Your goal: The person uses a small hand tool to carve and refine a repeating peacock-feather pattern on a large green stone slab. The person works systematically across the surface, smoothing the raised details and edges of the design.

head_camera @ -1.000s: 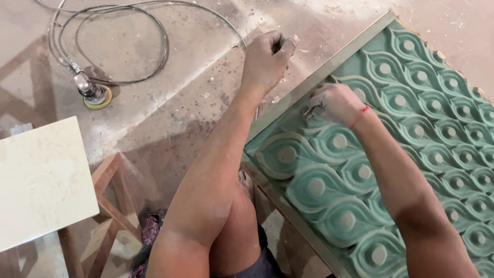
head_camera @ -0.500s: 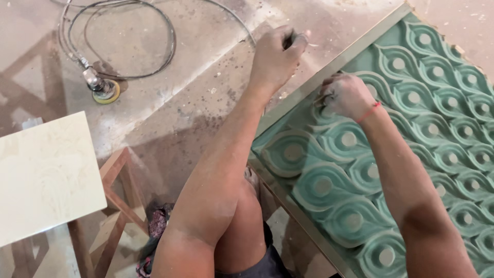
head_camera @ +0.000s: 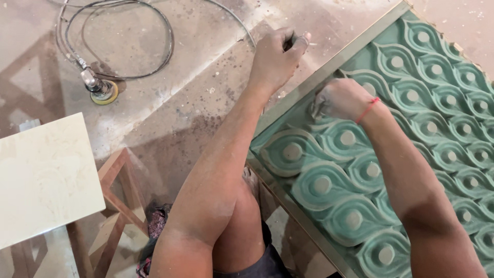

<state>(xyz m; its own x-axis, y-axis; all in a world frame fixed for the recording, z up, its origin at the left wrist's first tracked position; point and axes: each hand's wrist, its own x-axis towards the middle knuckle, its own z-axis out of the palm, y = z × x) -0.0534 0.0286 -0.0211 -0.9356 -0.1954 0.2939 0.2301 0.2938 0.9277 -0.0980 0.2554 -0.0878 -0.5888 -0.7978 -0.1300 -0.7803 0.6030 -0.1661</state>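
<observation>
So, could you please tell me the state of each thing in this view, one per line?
left hand: closed in a fist around a thin dark item, above the dusty floor.
right hand: curled, pressing a small scrap onto the panel.
green carved panel: lying flat, dusty, peacock-feather relief up.
sander: resting on the floor, untouched.
hose: looped loosely on the floor.
pale board: lying flat on a wooden frame.
</observation>
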